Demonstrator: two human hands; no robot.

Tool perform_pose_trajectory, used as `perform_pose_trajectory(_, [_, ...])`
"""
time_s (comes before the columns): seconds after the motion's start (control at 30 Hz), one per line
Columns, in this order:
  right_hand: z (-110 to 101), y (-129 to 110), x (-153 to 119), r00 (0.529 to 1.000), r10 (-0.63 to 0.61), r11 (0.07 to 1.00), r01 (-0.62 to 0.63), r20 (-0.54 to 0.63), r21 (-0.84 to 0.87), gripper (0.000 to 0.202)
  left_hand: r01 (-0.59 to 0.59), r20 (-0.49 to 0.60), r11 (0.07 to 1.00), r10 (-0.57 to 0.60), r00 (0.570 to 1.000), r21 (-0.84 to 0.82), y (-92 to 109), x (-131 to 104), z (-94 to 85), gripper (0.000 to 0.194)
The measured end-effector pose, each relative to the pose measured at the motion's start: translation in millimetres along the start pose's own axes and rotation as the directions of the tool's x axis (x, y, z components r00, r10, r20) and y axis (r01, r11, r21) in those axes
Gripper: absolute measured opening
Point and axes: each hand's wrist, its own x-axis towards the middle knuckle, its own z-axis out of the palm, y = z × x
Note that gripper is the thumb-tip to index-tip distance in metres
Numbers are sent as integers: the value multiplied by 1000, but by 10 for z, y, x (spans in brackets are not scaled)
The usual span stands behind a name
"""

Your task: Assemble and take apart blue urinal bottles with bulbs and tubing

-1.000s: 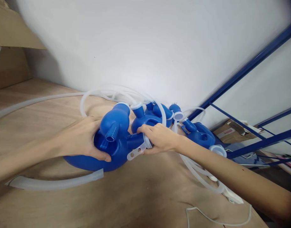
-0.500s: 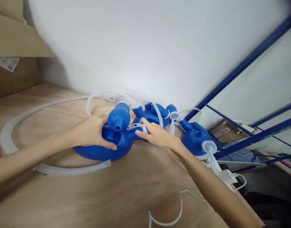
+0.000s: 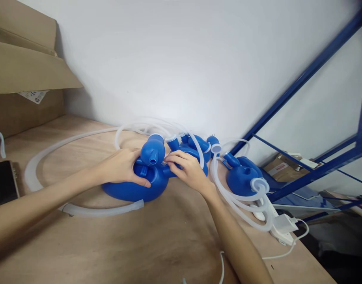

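Note:
A blue plastic urinal bottle (image 3: 139, 191) lies on the wooden table, its rounded bulb and small open spout facing me. My left hand (image 3: 126, 167) grips it from the left, thumb across the recess below the bulb. At the bottle's right neck, the bent fingers of my right hand (image 3: 187, 167) pinch the translucent cap (image 3: 165, 161), mostly covered by those fingers. A loose translucent hose (image 3: 107, 210) curves around the bottle's left side, and one end rests in front of it.
More blue urinal bottles (image 3: 244, 179) with coiled hoses stand to the right by the wall. Near them sit a white power strip (image 3: 283, 236) with a charger (image 3: 286, 223) and a blue metal rack (image 3: 287, 92). At left are a cardboard box (image 3: 27, 110) and a dark phone (image 3: 2, 183).
The view has shifted left, bringing the phone in. My right fingers have moved in closer to the bulb and now cover most of the cap and its strap. The left hand keeps its grip.

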Motion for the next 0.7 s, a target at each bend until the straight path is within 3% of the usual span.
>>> perform_pose_trajectory(0.1, [39,-3,2,1000,-11,996,11,-3,-88,20,1,-5,1000,-1,1000,10,20,-10,-13,83])
perform_pose_trajectory(0.43, [58,-53,33,997,72,992,-69,29,-101,21,67,21,998,-67,998,3,42,-15,-22,87])
perform_pose_trajectory(0.7, [57,-19,5,998,13,979,1,64,-202,19,76,37,997,-77,996,26,40,-13,-22,88])
